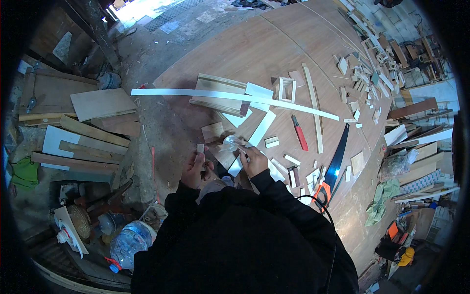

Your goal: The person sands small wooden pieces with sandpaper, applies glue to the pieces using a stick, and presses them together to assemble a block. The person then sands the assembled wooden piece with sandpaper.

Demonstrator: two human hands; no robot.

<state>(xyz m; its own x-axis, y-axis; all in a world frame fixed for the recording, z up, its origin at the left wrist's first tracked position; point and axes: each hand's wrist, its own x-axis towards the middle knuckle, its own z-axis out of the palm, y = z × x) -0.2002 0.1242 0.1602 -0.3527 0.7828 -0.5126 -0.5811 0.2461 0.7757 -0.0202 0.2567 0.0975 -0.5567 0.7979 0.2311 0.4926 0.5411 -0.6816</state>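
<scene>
My left hand [193, 170] is closed around a small wooden block [200, 150], held upright near the table's front edge. To its right, my right hand [254, 161] grips a thin stick-like tool [241, 145]. The tool's far end meets a small, pale, round container [229, 140]; I cannot make out what is inside it. Just left of the container lies a square wooden piece [212, 132]. Beyond it sits a grooved wooden assembly [218, 90], with a long white strip [235, 96] lying across it. A small open wooden frame [284, 91] stands farther right.
On the table's right lie a red utility knife [300, 133], a handsaw [338, 152] with an orange handle and a long wooden slat [313, 108]. Scattered offcuts [362, 78] fill the far right. Boards [83, 142] and a large water bottle [131, 241] are at left.
</scene>
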